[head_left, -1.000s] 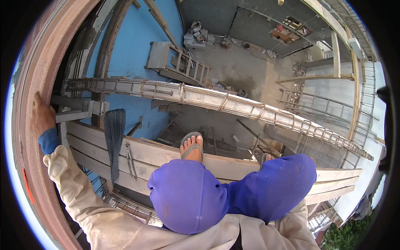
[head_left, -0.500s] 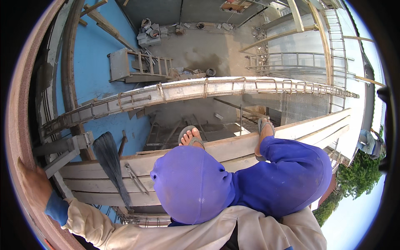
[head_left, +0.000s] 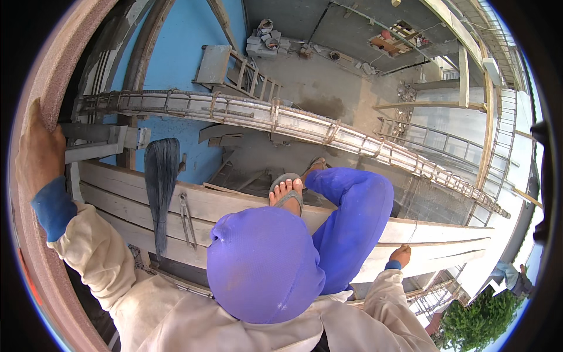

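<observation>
My left hand (head_left: 41,149) grips a rough reddish-brown beam edge (head_left: 65,70) at the far left, its fingertips partly hidden. My right hand (head_left: 401,256) is closed in a fist above the wooden planks (head_left: 431,232) on the right. A thin strand seems to rise from it, too fine to name. A dark bundle of tie wire (head_left: 161,182) hangs over the planks nearer my left hand. Beside it lie metal pincers (head_left: 187,220), their handles apart, touched by neither hand. My purple-clad legs are bent, with a sandalled foot (head_left: 287,193) on the plank edge.
A rebar cage (head_left: 272,117) spans the gap beyond the planks. Far below is a concrete floor (head_left: 311,85) with a wooden stand (head_left: 214,64), blocks and buckets. Timber props (head_left: 488,123) and a ladder-like rebar frame (head_left: 504,138) stand right. What looks like another person (head_left: 516,278) is far right.
My view has turned, and the rebar cage now slants down to the right. My right forearm and fist have come into view over the planks. My right leg has drawn inward. The left hand stays on the beam.
</observation>
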A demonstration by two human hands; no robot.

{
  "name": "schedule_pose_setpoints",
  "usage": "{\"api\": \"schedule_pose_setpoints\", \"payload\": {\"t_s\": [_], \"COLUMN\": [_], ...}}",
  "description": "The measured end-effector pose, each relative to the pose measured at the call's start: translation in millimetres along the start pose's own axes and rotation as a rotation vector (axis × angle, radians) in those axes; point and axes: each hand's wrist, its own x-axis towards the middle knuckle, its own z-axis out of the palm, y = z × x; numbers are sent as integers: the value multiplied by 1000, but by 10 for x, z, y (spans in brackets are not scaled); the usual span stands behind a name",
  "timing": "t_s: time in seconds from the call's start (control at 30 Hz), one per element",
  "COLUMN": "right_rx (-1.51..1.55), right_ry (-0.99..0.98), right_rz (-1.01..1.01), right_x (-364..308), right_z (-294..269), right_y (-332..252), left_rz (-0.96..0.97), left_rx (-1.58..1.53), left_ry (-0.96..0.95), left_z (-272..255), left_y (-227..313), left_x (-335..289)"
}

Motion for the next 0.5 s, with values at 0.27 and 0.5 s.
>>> {"api": "schedule_pose_setpoints", "payload": {"t_s": [0.27,0.5], "right_rx": [76,23], "right_ry": [172,149], "right_rz": [122,367], "right_x": [-39,-74], "right_z": [1110,1242], "right_y": [-189,-282], "left_rz": [6,4], "left_rx": [-8,7], "left_ry": [-5,-53], "left_z": [-214,-118], "left_y": [94,98], "left_x": [90,155]}}
